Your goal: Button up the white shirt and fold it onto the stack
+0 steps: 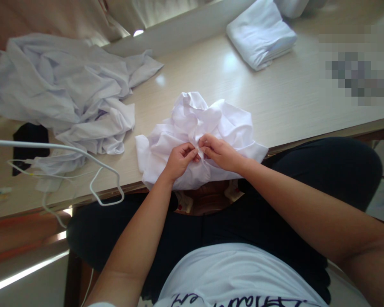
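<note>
A crumpled white shirt-like garment (230, 123) lies at the table's front edge, its lower part hanging slightly over. Both hands meet at its middle. My left hand (181, 158) pinches the cloth between thumb and fingers. Right beside it, my right hand (218, 150) is closed on the same fabric, fingertips almost touching those of the left. The small bit of cloth between the fingertips is mostly hidden, so I cannot make out whether a button is there.
Rumpled white cloth (67, 85) is heaped at the left, with a black item (30, 143) partly under it. A white hanger (107, 168) sticks out at the near left. Folded white cloth (259, 34) rests at the back of the table (301, 94). Curtains (57, 17) hang behind.
</note>
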The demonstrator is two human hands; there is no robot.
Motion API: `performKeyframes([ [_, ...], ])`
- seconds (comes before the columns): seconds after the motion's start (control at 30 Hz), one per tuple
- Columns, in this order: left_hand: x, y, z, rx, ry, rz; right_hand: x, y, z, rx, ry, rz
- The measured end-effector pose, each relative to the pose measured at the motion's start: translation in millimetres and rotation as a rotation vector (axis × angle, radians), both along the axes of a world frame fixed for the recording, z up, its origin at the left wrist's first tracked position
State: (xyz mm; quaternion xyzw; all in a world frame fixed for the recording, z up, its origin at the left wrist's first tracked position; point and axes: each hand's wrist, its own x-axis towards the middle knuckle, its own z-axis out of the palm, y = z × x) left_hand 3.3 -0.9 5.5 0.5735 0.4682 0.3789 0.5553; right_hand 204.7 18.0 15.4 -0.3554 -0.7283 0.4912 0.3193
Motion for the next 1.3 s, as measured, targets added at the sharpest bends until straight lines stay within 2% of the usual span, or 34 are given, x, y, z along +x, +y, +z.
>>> performKeyframes([
  [0.47, -0.5, 0.2, 0.6, -0.007, 0.005, -0.014, 1.1, -0.2, 0.4, -0.018, 0.003, -0.002],
  [0.77, 2.1, -1.3, 1.9, -0.008, -0.013, 0.027, -0.5, -0.2, 1.1, -0.033, 0.015, -0.011],
  [1.3, 4.3, -3.0, 1.4, 0.006, 0.015, 0.049, -0.5, -2.2, 1.4, 0.038, -0.013, -0.022],
])
